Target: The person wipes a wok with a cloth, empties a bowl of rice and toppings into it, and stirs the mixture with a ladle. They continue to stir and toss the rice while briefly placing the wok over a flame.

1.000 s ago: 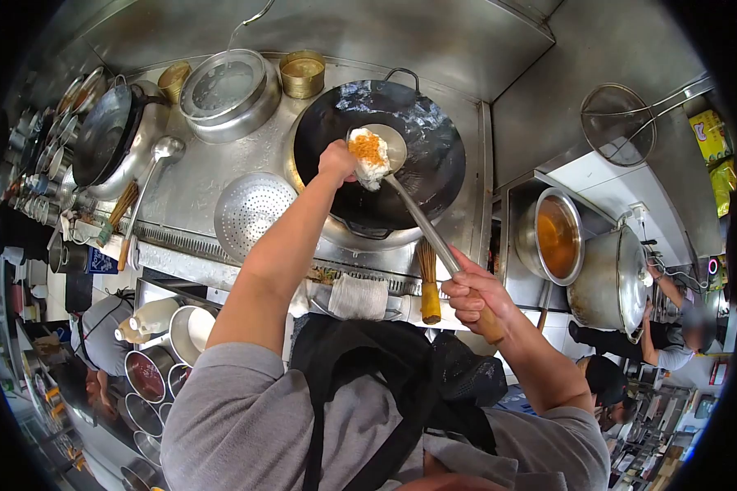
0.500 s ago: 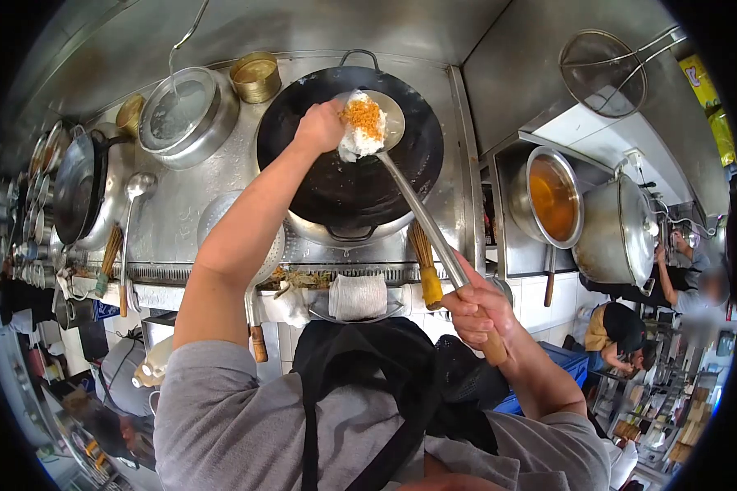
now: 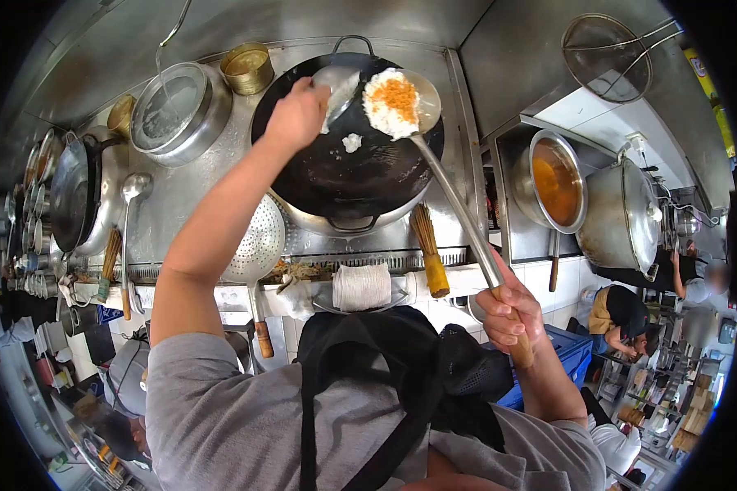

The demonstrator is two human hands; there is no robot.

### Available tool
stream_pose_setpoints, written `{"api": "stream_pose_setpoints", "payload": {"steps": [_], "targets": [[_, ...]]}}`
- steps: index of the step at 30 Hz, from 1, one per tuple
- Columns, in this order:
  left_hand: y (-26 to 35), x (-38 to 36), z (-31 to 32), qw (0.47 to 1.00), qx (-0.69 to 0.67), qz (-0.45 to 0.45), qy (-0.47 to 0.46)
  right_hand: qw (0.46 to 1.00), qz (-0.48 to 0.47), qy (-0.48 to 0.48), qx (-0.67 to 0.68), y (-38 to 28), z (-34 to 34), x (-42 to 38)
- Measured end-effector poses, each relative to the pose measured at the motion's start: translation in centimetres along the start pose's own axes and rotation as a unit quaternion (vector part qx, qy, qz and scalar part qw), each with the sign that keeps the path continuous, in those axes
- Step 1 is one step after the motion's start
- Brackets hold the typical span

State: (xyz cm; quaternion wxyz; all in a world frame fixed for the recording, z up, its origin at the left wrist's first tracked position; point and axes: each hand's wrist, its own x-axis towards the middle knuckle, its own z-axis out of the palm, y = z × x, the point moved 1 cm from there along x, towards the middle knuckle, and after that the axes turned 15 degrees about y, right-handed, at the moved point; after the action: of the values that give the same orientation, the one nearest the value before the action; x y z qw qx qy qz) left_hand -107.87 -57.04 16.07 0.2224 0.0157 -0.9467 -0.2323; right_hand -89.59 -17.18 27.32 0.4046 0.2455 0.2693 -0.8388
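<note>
Over the black wok (image 3: 336, 176), my left hand (image 3: 298, 116) is closed on a metal bowl (image 3: 332, 79), tilted, with white residue at its edge. My right hand (image 3: 512, 309) grips the wooden end of a long-handled ladle (image 3: 454, 196). Its round head, to the right of the bowl, carries a white soft food (image 3: 382, 117) topped with orange crumbs (image 3: 396, 96). A small white clump (image 3: 352, 142) lies in the wok below the bowl. My left fingers partly cover the bowl.
A perforated skimmer (image 3: 258, 237) rests left of the wok, near a folded white cloth (image 3: 362, 287) and a bamboo brush (image 3: 430, 254). Lidded pots (image 3: 180, 114) stand at the left. A bowl of orange liquid (image 3: 555, 184) sits at the right, with people working beyond.
The ladle with the food has moved right, away from the bowl. My left hand has shifted slightly left, uncovering the bowl, and a white clump now shows in the wok.
</note>
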Motion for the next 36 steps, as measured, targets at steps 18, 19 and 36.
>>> {"api": "stream_pose_setpoints", "payload": {"steps": [18,19,36], "targets": [[-7.6,-10.4,-3.8,0.857,-0.339,-0.373,0.106,0.899,0.013,0.139,-0.414,-2.0,-3.5,5.0],[-7.1,-11.4,-5.1,0.828,-0.393,-0.380,0.122,0.865,0.009,0.161,-0.476,-2.1,-3.8,5.6],[-6.6,-16.6,-11.1,0.728,-0.495,-0.421,0.218,0.313,-0.159,0.181,-0.919,1.9,-8.3,15.5]]}}
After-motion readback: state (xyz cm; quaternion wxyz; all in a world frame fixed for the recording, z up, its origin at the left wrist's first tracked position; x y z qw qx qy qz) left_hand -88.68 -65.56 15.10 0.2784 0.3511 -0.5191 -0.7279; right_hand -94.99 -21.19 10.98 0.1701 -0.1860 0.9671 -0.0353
